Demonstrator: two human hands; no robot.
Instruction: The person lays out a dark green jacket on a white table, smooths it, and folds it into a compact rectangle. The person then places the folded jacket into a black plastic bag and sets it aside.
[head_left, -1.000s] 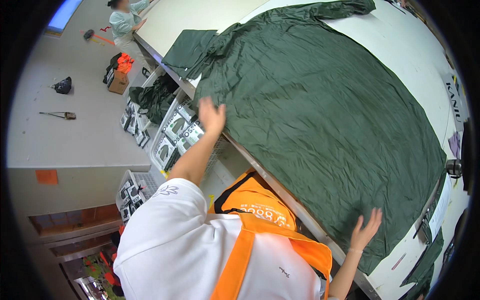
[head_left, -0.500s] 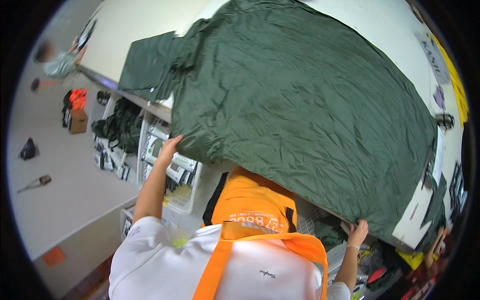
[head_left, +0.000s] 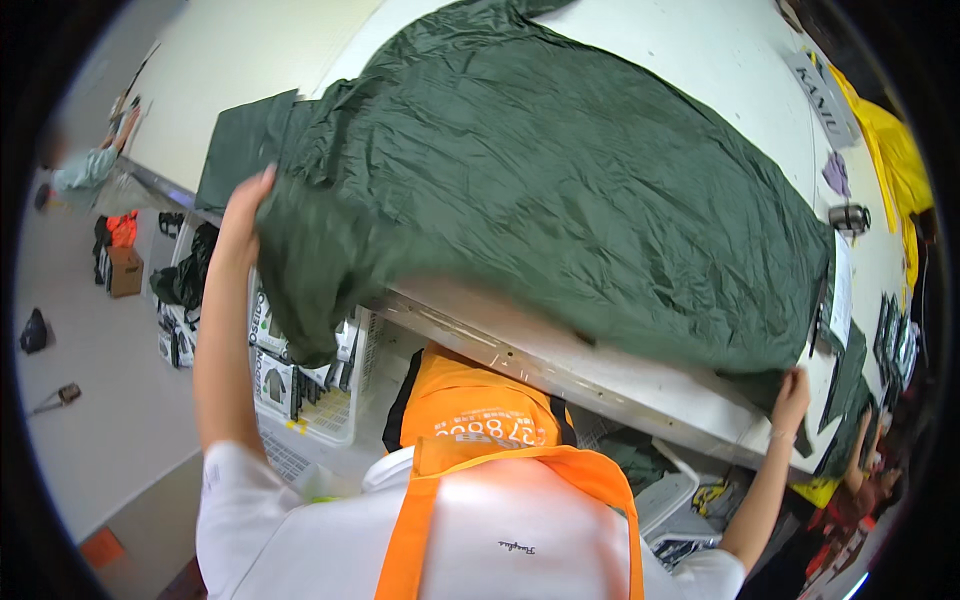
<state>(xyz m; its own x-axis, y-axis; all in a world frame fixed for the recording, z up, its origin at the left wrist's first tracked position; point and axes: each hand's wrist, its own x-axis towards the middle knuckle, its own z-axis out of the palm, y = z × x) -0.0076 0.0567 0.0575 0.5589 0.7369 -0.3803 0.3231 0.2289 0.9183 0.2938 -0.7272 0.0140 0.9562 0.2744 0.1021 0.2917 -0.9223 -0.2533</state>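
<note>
A large dark green raincoat (head_left: 560,190) of thin, crinkled cloth lies spread over the white table (head_left: 560,350). My left hand (head_left: 247,205) is closed on its left end, raised above the table edge, and a bunched part of the cloth hangs down below it. At the lower right corner of the raincoat, my right hand (head_left: 790,398) pinches the hem near the table's front edge. The near hem is blurred and lifted between my hands. A folded dark green piece of cloth (head_left: 238,140) lies flat just beyond my left hand.
Below the table stand white baskets (head_left: 345,425) with packaged goods. A grey sign (head_left: 822,100), yellow cloth (head_left: 890,150) and a dark cylindrical object (head_left: 850,219) are at the right. Another person's arm (head_left: 858,445) shows at lower right; another person (head_left: 85,170) is far left.
My left hand has moved up and left, lifting the raincoat's left end. My right hand has risen and moved right with the hem. The near hem has pulled back, baring the table's front edge.
</note>
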